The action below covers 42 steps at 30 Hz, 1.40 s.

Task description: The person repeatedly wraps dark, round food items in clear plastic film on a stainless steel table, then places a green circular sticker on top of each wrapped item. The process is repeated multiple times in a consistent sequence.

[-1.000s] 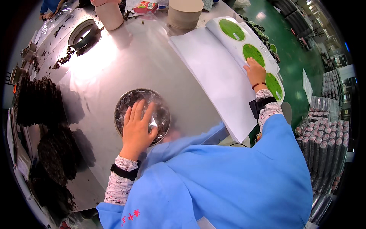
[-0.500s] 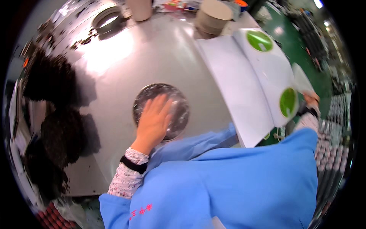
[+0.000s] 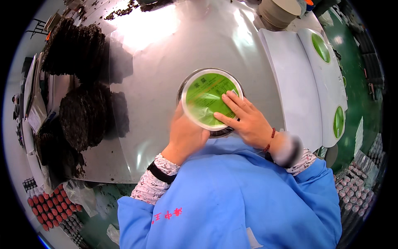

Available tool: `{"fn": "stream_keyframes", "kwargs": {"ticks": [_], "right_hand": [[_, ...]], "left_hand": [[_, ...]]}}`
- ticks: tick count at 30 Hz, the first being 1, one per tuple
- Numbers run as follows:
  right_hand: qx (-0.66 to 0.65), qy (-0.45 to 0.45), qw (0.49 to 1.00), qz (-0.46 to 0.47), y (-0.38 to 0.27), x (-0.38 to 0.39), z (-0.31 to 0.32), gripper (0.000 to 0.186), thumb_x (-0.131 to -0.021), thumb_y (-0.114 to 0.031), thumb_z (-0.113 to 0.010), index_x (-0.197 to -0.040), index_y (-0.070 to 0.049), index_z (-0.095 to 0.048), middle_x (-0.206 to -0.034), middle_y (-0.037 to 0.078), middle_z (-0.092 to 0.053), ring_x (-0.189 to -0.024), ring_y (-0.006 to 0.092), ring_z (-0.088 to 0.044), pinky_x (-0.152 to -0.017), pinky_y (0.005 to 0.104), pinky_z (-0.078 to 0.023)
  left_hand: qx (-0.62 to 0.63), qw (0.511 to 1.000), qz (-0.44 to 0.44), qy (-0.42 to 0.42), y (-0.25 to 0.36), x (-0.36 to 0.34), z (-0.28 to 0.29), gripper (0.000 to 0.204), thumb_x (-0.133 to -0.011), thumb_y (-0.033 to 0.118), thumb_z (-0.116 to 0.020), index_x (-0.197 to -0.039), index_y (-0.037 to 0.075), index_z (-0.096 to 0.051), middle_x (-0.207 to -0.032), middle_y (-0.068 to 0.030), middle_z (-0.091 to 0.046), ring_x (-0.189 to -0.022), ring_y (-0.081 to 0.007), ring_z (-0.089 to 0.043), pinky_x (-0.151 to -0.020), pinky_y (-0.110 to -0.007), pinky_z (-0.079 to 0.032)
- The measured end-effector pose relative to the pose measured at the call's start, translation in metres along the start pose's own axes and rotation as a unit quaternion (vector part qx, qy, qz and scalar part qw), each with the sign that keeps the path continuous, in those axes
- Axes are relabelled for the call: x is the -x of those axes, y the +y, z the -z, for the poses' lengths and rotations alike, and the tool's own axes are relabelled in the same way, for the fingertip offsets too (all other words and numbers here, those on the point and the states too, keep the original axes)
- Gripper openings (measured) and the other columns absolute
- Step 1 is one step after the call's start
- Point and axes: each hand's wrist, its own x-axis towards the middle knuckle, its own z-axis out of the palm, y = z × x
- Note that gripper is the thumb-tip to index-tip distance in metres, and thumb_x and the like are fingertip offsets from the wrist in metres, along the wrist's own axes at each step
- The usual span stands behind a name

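A round green label (image 3: 203, 97) with a pale border lies over a shallow round metal ring (image 3: 179, 94) on the table in front of me. The ring's dark rim shows around the label's edge. My right hand (image 3: 251, 124) rests on the label's right side, its fingers stretched out and slightly spread. At the lower left edge is my left hand (image 3: 185, 135), its thumb near the label's bottom. Motion smears this hand, and the label's edge hides part of its fingers.
Dark, rough round stacks (image 3: 83, 116), like dried seaweed, stand at the left. A white label sheet (image 3: 296, 83) with green round labels (image 3: 338, 122) hangs over the table's right side. Pale round discs (image 3: 278, 14) are piled at the back right. Dark crumbs lie at the back.
My right hand has come from the sheet at the far right to the ring. A green label now covers the film-wrapped dark disc. My left hand has moved from its top to its lower left edge.
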Motion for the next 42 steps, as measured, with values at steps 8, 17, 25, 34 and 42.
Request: {"fn": "stream_keyframes", "kwargs": {"ticks": [8,17,25,34,42], "right_hand": [[-0.083,0.022,0.992,-0.096,0.010,-0.079,-0.019,0.055,-0.093,-0.033,-0.057,-0.144,-0.014,-0.045,-0.152,0.014,-0.039,-0.143,0.0310,-0.031,-0.118,0.0474,-0.022],[-0.152,-0.018,0.986,-0.066,0.019,-0.077,-0.029,0.057,-0.103,-0.048,-0.034,-0.150,-0.016,-0.041,-0.158,0.008,-0.035,-0.149,0.0308,-0.021,-0.120,0.0465,-0.016],[-0.065,-0.015,0.998,-0.018,-0.042,-0.065,-0.053,0.064,-0.092,-0.035,-0.051,-0.147,-0.004,-0.042,-0.154,0.015,-0.038,-0.148,0.0280,-0.026,-0.120,0.0501,-0.018],[-0.207,0.066,0.911,-0.351,0.042,-0.031,-0.033,0.059,-0.100,-0.039,-0.051,-0.146,-0.002,-0.042,-0.149,0.020,-0.042,-0.134,0.0294,-0.046,-0.112,0.0432,-0.033],[-0.418,0.206,0.861,-0.203,0.028,-0.028,-0.024,0.062,-0.098,-0.043,-0.057,-0.146,-0.006,-0.044,-0.140,0.014,-0.051,-0.127,0.0263,-0.051,-0.104,0.0368,-0.042]], "left_hand": [[0.015,0.999,0.030,-0.026,-0.007,0.009,-0.009,0.044,-0.087,0.025,-0.049,-0.125,0.007,-0.063,-0.133,-0.0165,-0.058,-0.133,-0.0374,-0.046,-0.118,-0.054,-0.023],[0.272,0.934,0.128,0.193,-0.024,0.028,-0.035,0.041,-0.094,0.020,-0.043,-0.128,-0.001,-0.052,-0.137,-0.0175,-0.045,-0.128,-0.0310,-0.043,-0.112,-0.044,-0.030],[0.321,0.861,0.308,0.247,-0.014,0.004,-0.043,0.033,-0.100,0.011,-0.040,-0.129,-0.006,-0.042,-0.134,-0.0172,-0.037,-0.123,-0.0260,-0.043,-0.108,-0.038,-0.036],[0.376,0.847,0.350,0.140,-0.042,0.020,-0.045,0.052,-0.104,0.028,-0.046,-0.144,-0.003,-0.038,-0.141,-0.0156,-0.046,-0.131,-0.0256,-0.044,-0.112,-0.038,-0.035],[0.735,0.604,0.307,-0.010,-0.052,0.029,0.001,0.055,-0.097,0.040,-0.061,-0.132,-0.002,-0.052,-0.127,-0.0108,-0.062,-0.114,-0.0186,-0.060,-0.099,-0.034,-0.048]]}}
